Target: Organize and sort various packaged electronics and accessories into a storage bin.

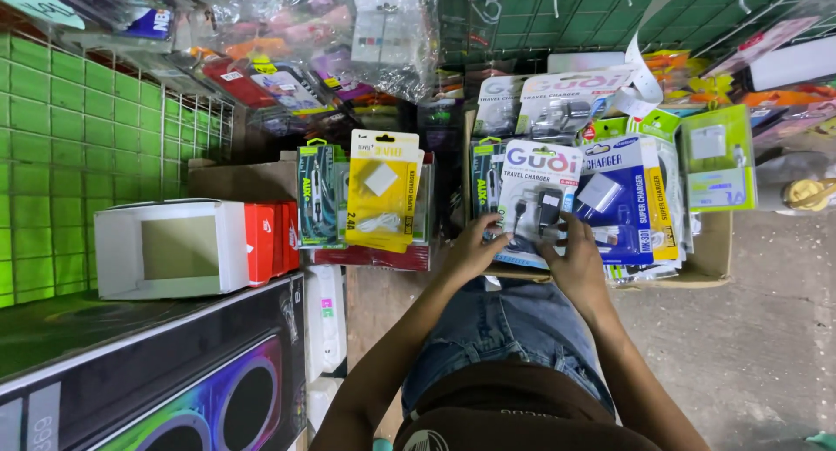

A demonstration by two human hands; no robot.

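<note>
Both my hands grip a white blister pack holding a black charger [535, 203], upright in a cardboard box [710, 251] full of similar packs. My left hand [475, 246] holds its lower left edge. My right hand [570, 255] holds its lower right side, fingers over the front. A blue charger pack [627, 198] stands just right of it, and a green-and-black cable pack [483, 177] is at its left.
A yellow charger pack [381, 190] and a green cable pack [315, 194] stand in another box to the left. A white open box [170, 246] with a red box [270, 240] sits on a black speaker carton [174, 373]. Green grid wall [78, 137] at left; concrete floor [749, 346] at right.
</note>
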